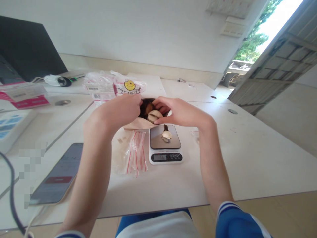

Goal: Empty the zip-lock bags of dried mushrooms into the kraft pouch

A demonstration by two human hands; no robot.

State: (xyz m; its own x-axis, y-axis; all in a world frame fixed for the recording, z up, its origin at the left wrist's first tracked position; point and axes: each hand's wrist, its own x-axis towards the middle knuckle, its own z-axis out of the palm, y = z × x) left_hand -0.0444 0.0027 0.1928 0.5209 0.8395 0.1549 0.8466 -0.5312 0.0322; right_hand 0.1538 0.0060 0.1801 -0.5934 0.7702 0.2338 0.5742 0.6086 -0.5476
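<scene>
A dark round container (147, 99) sits behind the kitchen scale, with a pale, rounded piece with a slit (155, 116) and brown pieces inside. My left hand (123, 107) is closed at the container's left edge; what its fingers hold is hidden. Thumb and fingers of my right hand (173, 110) reach in from the right and close around the pale piece. Brown paper (140, 123) lies at the container's front. On the white scale (165, 141) rest a small cream-coloured lump (166, 134), a dark bit and a greyish bit. The display digits are too blurred to read.
Red-striped zip bags (135, 155) lie left of the scale; another small bag (195, 135) is partly behind my right forearm. A phone (58, 175) and a cable (12, 198) are at the left. Pink-and-white boxes (100, 87) and a printed plastic bag (130, 85) stand behind.
</scene>
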